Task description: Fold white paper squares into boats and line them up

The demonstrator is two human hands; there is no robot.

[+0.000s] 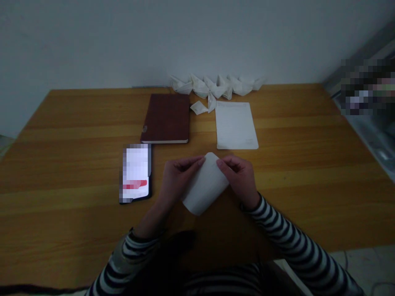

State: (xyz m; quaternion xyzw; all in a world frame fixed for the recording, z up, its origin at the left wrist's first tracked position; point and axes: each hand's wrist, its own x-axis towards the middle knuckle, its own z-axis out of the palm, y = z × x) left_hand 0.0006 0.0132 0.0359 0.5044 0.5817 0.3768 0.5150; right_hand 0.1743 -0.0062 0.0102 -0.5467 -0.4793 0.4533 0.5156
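Observation:
A white sheet of paper (204, 187), folded over and lying at a slant, rests on the wooden table (61, 135) in front of me. My left hand (175, 176) pinches its upper left edge, fingers closed on it. My right hand (239, 174) pinches the upper right edge near the top corner. Both sleeves are black-and-white striped.
A phone (135, 172) with a lit screen lies left of my hands. Behind it is a dark red notebook (166, 118). A stack of lined paper (236, 124) lies at the back right. Several folded white paper shapes (216, 87) line the wall edge.

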